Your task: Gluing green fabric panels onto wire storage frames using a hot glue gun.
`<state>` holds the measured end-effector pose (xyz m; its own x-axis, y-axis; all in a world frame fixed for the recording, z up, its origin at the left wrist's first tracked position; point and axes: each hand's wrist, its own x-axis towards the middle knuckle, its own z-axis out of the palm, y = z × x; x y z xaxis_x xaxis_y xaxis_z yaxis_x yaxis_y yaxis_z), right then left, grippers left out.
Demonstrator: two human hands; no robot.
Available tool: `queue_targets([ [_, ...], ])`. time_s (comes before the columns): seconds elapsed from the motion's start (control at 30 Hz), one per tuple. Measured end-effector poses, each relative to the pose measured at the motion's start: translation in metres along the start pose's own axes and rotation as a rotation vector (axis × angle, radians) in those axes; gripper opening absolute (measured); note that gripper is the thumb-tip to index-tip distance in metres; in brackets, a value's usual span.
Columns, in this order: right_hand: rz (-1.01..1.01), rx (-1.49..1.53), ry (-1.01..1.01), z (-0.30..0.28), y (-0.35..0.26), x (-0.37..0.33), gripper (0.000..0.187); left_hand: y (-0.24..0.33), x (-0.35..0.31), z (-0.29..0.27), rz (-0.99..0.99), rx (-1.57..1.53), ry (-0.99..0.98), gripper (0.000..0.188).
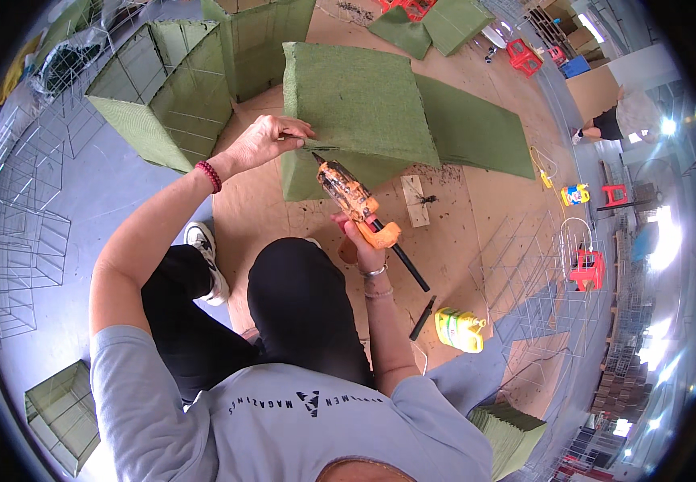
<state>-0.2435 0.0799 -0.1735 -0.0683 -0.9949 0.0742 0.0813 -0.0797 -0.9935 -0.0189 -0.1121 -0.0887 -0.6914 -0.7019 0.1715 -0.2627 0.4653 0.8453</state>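
Observation:
My right hand [362,238] grips an orange glue gun [346,191] smeared with black. A black glue stick [411,268] sticks out of its rear end. The gun's dark nozzle points at the near edge of a green fabric-covered box [356,100], just short of a dark seam. Left of the nozzle, my left hand [272,138] has its fingers pinched at that same edge, on the green fabric. A small wooden board [415,201] with a dark smear lies to the right of the gun.
Open green boxes with wire frames [159,92] stand at the far left. A yellow bottle [459,329] and a loose black stick [423,318] lie to my right, beside wire frames [525,273]. Red stools [523,58] stand farther off. Another person [617,120] is at the right.

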Motion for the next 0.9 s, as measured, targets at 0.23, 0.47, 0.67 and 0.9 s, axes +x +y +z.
queue_targets([
  [0.23,-0.012,-0.023,0.070,0.006,0.000,0.002,0.019,0.007,-0.002,0.006,0.088,0.082,0.035,0.017],
  [0.47,-0.005,0.055,0.104,0.006,0.004,0.006,0.020,0.017,0.004,0.016,0.319,0.549,0.123,0.008],
  [0.67,0.035,0.048,0.124,0.005,0.003,0.004,0.018,0.011,0.009,0.006,0.217,0.393,0.081,0.010],
  [0.9,0.015,0.079,0.111,0.015,0.004,0.007,0.020,0.007,0.012,-0.004,0.220,0.277,-0.020,0.013],
])
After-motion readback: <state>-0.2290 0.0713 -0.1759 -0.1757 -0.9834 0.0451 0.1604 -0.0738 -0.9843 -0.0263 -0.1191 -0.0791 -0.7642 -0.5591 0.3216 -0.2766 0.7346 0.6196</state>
